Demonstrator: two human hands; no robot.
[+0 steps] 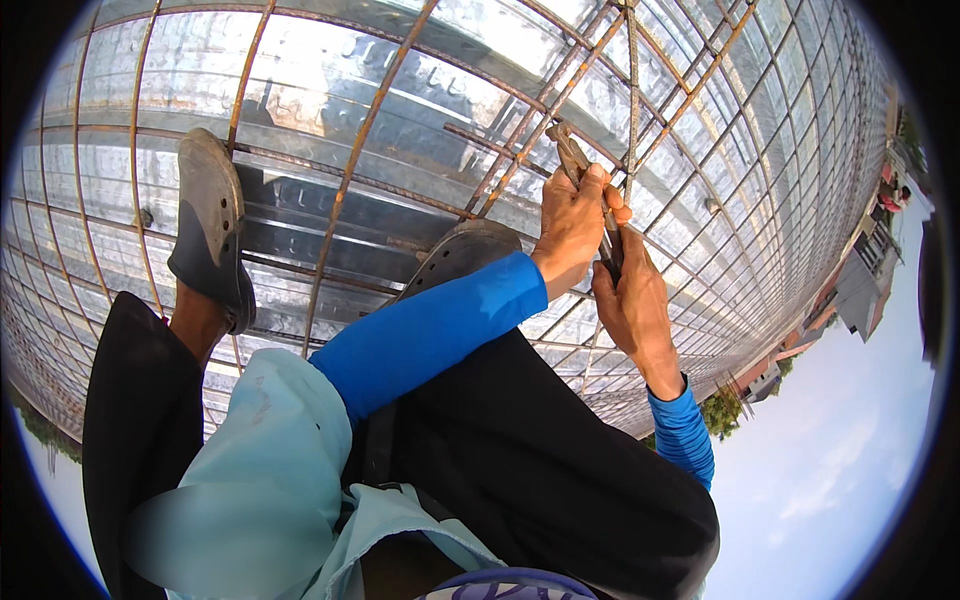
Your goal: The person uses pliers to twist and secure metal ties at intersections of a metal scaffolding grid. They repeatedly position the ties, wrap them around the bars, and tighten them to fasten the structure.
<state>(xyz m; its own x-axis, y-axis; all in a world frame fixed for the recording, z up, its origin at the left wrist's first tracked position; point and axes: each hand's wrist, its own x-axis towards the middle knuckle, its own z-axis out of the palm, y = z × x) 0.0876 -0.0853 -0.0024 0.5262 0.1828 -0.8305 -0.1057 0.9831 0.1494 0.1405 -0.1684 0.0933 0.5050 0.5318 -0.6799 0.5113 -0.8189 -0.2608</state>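
Rusty steel pincers (pixel 572 158) point up and to the left over crossing reinforcing bars (pixel 520 150), their head close to a bar junction. My left hand (pixel 570 222) is closed around the upper part of the pincers, below the head. Lower and to the right, my right hand (pixel 635 308) grips the ends of the handles (pixel 611 245). Blue sleeves cover both forearms. Whether the jaws hold any wire is too small to make out.
Ribbed, shiny metal decking (pixel 310 85) lies beneath the bar mesh. My dark clogs (pixel 210 215) stand among the bars, one partly hidden behind my left forearm. Beyond the mesh, at the far right, are buildings (pixel 868 285), trees and sky.
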